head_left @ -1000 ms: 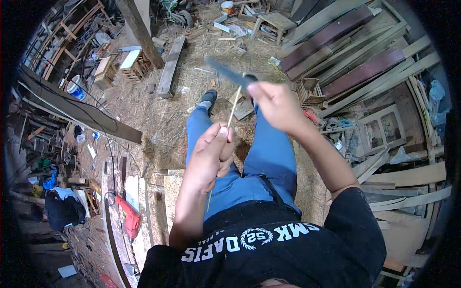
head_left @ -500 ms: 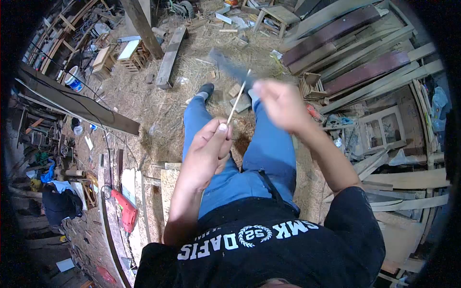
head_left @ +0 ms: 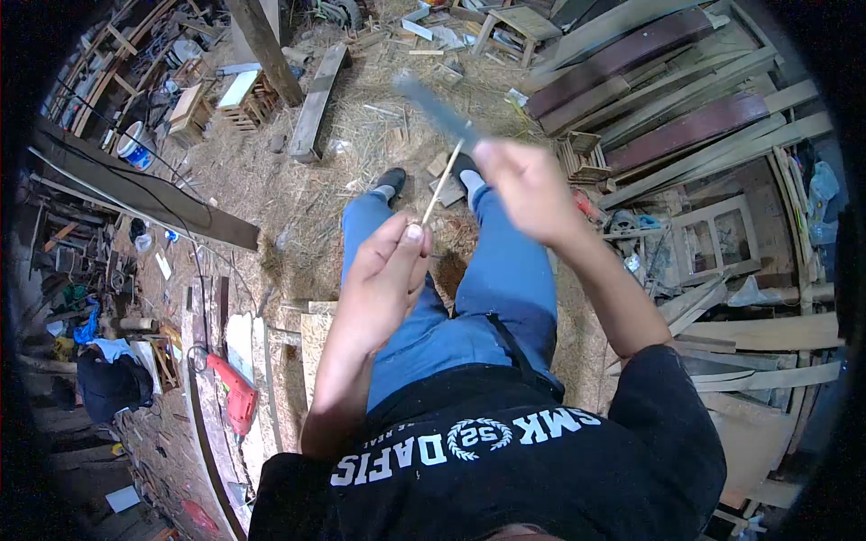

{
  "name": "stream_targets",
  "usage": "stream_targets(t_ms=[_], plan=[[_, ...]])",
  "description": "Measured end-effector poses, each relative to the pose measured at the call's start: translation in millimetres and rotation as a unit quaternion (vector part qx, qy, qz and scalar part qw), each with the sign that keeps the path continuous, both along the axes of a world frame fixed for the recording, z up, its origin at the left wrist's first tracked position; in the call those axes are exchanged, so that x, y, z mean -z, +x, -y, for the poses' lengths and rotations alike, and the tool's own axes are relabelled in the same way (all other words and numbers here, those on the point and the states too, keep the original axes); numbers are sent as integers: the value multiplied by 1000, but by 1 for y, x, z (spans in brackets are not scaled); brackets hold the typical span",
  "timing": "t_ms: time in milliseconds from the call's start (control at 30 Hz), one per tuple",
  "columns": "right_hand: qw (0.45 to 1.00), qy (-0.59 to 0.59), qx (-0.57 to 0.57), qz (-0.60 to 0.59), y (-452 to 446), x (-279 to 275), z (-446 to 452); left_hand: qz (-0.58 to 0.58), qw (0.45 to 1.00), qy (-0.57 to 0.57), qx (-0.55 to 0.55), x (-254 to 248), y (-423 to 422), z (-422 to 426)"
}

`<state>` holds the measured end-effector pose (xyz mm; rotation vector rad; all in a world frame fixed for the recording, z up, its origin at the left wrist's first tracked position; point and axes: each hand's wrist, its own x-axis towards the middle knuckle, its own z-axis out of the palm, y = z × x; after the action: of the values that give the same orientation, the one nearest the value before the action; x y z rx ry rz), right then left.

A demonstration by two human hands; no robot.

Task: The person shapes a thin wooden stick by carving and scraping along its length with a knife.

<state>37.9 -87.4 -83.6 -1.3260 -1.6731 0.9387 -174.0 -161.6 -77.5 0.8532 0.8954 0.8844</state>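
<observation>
Bucket [head_left: 135,151], white with blue marking, far left, near a slanting beam [head_left: 149,189]; dark bundle [head_left: 113,386] lower left. Red drill [head_left: 236,398] lies on pale boards just right of that. Next, thick plank [head_left: 319,106] flat on straw-littered floor [head_left: 271,180], near a wooden post [head_left: 263,52]. Left hand [head_left: 383,270] sits over the left thigh of the blue jeans [head_left: 505,270]; its grip pinches a thin pale stick [head_left: 444,184] between thumb and fingers, near end in the hand, far end slanting up and right between the lower legs. Blade [head_left: 435,108], long, grey, motion-blurred, crosses at the stick's far end; can't tell if they touch. Right hand [head_left: 523,187], also blurred, above the right leg, grip curled round the blade's near end; handle hidden by fingers. Black shirt [head_left: 505,460] with white lettering below both hands. Upper right of centre, small wooden stool [head_left: 523,25]. Further right, little slatted crate [head_left: 583,160], dark red boards [head_left: 690,135] among stacked lumber, then wooden frame [head_left: 717,239] with two openings, far right.
</observation>
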Motion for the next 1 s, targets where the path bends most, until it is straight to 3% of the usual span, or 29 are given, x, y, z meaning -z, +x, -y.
stream_targets(t_ms=[67,133,200,267,300,333,400,467,500,533,600,633,767,800,867,933,1000], plan=[[998,45,38,31,-5,-11,9,13,999,26,-18,-8,5,3],[986,130,-72,79,-20,14,27,-20,998,45,-31,2,2,-1],[980,128,-81,127,-10,5,14,-52,996,63,-42,5,1,-5],[997,35,63,17,-5,-17,3,-80,990,103,-50,1,4,3],[996,60,59,31,-8,-11,5,-77,991,100,-51,4,6,3],[984,124,11,128,-13,2,15,-117,983,127,-67,7,7,0],[978,174,-58,100,-20,13,22,-159,971,159,-80,7,5,-6],[989,112,14,94,-6,4,5,-135,978,148,-60,10,1,-5],[997,51,53,8,-3,-10,-1,-133,979,142,-61,11,3,-4],[995,50,69,55,-6,-24,3,-150,975,153,-65,9,6,-4],[969,182,-44,162,-9,18,18,-171,967,173,-73,6,9,-7],[989,119,-39,79,-19,18,28,-199,957,193,-82,6,9,-7],[996,3,80,-42,-6,-27,10,-264,930,238,-98,4,12,-7],[996,1,81,-39,-7,-13,14,-270,923,256,-101,3,14,-8],[953,239,-67,175,-14,26,24,-252,926,257,-113,7,12,-13],[966,216,-62,131,-16,14,21,-270,937,216,-59,-3,7,-12],[996,28,83,-17,-6,-16,9,-250,939,223,-75,2,10,-10]])
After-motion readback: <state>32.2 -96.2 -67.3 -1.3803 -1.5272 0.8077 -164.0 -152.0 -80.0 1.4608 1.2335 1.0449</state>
